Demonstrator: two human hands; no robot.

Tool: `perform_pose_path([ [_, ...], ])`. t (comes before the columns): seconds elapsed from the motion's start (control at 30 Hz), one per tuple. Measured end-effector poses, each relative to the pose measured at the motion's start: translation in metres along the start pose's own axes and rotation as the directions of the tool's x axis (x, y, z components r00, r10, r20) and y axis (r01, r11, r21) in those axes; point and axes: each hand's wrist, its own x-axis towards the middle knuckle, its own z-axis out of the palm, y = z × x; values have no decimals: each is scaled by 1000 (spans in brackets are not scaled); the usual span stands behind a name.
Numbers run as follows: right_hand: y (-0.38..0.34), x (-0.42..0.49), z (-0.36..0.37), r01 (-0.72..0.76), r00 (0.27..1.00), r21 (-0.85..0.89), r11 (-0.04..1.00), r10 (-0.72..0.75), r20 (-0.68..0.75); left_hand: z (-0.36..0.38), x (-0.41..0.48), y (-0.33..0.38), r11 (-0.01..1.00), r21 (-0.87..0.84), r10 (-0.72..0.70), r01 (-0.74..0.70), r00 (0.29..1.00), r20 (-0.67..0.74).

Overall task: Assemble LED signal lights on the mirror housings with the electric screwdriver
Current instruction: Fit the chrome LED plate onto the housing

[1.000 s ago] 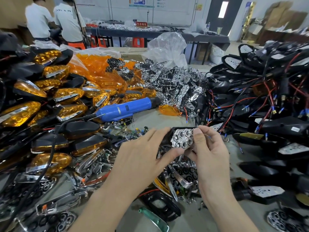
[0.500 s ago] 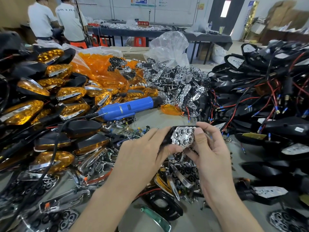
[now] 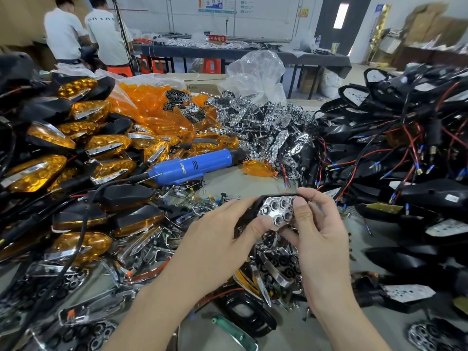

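Above the cluttered workbench (image 3: pixel 228 330), head view: left hand (image 3: pixel 215 239) and right hand (image 3: pixel 319 231) pinch a black mirror housing (image 3: pixel 263 200) between them, a chrome LED reflector (image 3: pixel 277 210) seated in its face. Blue electric screwdriver (image 3: pixel 190 165) lies beyond them, ungripped, beside amber-lensed housings (image 3: pixel 38 173).

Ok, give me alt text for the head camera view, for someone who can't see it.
The left hand and right hand hold a black housing with a chrome reflector set in it. A blue electric screwdriver lies beyond them, amber-lensed lights piled at left, wired black housings at right.
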Motion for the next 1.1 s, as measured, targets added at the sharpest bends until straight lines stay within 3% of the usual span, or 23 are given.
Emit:
perform_pose_path([
  [0.3, -4, -2, 0, 17, 999, -25, 1000, -17, 35, -4, 3, 0, 988, -152, -2, 1, 1000, -5],
  [0.43, -5, -3, -2, 73, 994, -45, 996, -69, 86, -7, 4, -2, 960, -279, 5, 0, 1000, 17],
  [0.57, -4, -5, -2, 156, 980, -133, 979, -137, 145, -5, 7, -4, 954, -298, 13, -9, 1000, 12],
  [0.7, -2, -4, -4, 223, 964, -273, 936, -170, 204, -4, 7, -3, 971, -238, 11, -15, 1000, -15],
  [0.93, -6, -2, -6, 211, 967, -306, 928, -152, 206, 3, 1, -1, 999, 25, 37, -35, 992, -120],
  [1.1, -6, 0, -7, 181, 975, -311, 933, -129, 179, 3, -1, 1, 993, 111, 56, -43, 992, -117],
])
